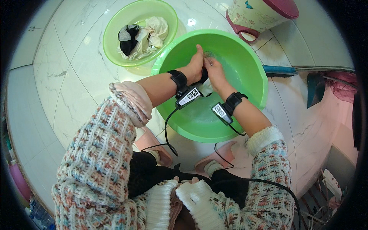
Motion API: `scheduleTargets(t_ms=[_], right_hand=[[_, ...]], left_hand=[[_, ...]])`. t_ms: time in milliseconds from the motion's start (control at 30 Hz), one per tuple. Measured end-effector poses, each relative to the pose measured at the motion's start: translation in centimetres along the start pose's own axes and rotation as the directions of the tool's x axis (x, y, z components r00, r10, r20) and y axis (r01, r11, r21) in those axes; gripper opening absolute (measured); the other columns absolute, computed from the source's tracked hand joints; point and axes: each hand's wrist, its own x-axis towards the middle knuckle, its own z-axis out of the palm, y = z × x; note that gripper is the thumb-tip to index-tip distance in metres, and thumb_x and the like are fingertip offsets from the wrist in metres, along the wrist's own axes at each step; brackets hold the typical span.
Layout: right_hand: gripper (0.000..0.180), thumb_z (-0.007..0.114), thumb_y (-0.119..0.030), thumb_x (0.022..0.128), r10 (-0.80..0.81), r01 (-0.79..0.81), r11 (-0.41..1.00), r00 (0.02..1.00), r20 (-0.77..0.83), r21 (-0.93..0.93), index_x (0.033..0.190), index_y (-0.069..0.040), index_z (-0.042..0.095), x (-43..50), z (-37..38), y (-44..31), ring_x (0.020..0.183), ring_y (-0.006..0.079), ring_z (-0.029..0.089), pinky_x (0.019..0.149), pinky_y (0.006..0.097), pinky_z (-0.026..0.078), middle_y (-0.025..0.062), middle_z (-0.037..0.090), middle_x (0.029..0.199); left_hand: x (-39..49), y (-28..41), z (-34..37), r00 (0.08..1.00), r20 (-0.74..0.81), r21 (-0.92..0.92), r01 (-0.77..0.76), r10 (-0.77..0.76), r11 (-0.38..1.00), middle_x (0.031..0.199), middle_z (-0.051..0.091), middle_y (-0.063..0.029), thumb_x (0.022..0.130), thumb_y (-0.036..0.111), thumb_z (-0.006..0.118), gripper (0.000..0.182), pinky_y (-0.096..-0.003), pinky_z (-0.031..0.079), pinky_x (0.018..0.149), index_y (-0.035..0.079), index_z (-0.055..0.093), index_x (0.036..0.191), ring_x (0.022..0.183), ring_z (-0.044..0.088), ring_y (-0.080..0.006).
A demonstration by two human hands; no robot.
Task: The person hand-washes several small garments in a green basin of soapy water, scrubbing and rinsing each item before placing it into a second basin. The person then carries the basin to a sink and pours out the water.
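A large green plastic basin (247,66) stands on the floor before me, with cloudy, slightly foamy water in its bottom. Over its middle, my left hand (194,66) and my right hand (216,72) are pressed together around a small black-and-white cloth (205,87). Part of the cloth hangs below the hands; the rest is hidden between them. My left thumb points up, away from the cloth. The fingers of my right hand look wet. A black strap with a small cabled device sits on each wrist.
A pale green basin (107,40) at the back left holds wet white cloths (156,30) and a black-and-grey cloth (128,40). A floral bin (256,14) stands back right, near a blue-headed broom (279,70) and dustpan (315,89). Cables (166,126) hang from my wrists.
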Motion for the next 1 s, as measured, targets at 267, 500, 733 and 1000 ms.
scheduleTargets(t_ms=[267,500,733,1000], right_hand=[[0.043,0.039,-0.035,0.096,-0.301,0.205,0.844,0.946,-0.123,-0.495,0.083,0.001,0.060,-1.2,-1.2,-3.5,0.078,0.0462,0.057,0.070,0.0514,0.044,0.0264,0.061,0.082],[0.043,0.057,-0.041,0.087,-0.165,0.030,0.836,0.966,-0.199,-0.548,0.093,0.002,0.057,1.8,-4.8,-1.2,0.082,0.0397,0.059,0.072,0.0436,0.046,0.0212,0.064,0.092],[0.033,0.064,-0.029,0.083,-0.060,-0.028,0.666,0.994,-0.091,-0.745,0.094,0.002,0.059,2.9,-4.5,4.4,0.089,0.0397,0.060,0.077,0.0428,0.047,0.0213,0.065,0.093],[0.035,0.053,-0.032,0.090,-0.272,0.179,0.846,0.955,-0.118,-0.502,0.101,0.001,0.055,-0.9,0.9,0.8,0.087,0.0446,0.059,0.075,0.0486,0.046,0.0259,0.063,0.094]], left_hand=[[-4.7,-0.1,2.3,0.961,0.276,0.025,-0.043,0.034,0.999,0.144,0.034,-0.0149,0.094,0.061,0.012,0.080,-0.0370,0.017,0.112,-0.002,0.027,0.140,0.133,0.030,-0.0246],[-3.3,0.5,0.1,0.997,0.077,0.294,-0.048,0.026,0.955,0.149,0.023,-0.0165,0.095,0.060,0.020,0.077,-0.0366,0.021,0.110,-0.003,0.027,0.140,0.135,0.026,-0.0250],[1.5,-3.0,-3.5,0.986,-0.164,0.423,0.086,-0.017,0.902,0.135,0.044,-0.0185,0.096,0.057,0.023,0.071,-0.0394,0.033,0.100,-0.002,0.042,0.129,0.119,0.044,-0.0277],[-0.8,-0.3,-0.9,0.998,-0.064,0.073,-0.009,0.013,0.997,0.128,0.051,-0.0160,0.096,0.057,0.018,0.070,-0.0405,0.036,0.098,-0.001,0.046,0.125,0.113,0.048,-0.0285]])
